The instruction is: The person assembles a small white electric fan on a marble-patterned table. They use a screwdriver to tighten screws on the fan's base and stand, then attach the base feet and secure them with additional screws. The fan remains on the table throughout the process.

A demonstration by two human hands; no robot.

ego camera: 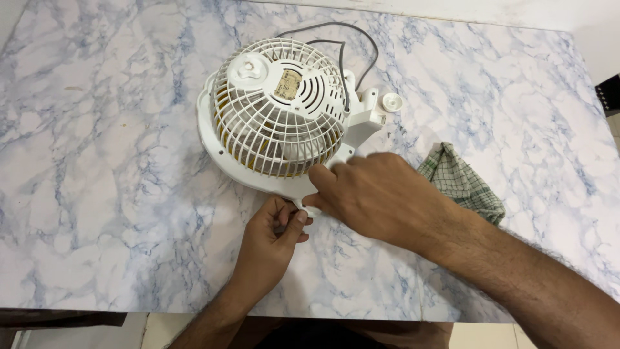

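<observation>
White marble with blue-grey veining (116,129) covered nearly the whole view, and a strip of floor showed below its near edge. A small white table fan (281,110) lay face down near the middle of the surface, its domed rear grille turned upward and a yellowish tone showing through the bars. A small rectangular tan label (288,84) sat on the motor housing at the centre of the grille, just right of a round white knob (249,67). A grey power cord (349,48) looped away from the fan's back toward the far edge. A loose white round cap (392,101) lay just beside the fan's bracket on the right.

The left hand (271,236) was curled at the fan's near rim, thumb and fingers pinched narrowly together just under a tab of the rim; what they held could not be told. The right hand (378,197) rested on the same near rim, fingers bent and pressing against the grille's lower edge. A green-and-white checked cloth (462,181) lay crumpled just beyond the right wrist.
</observation>
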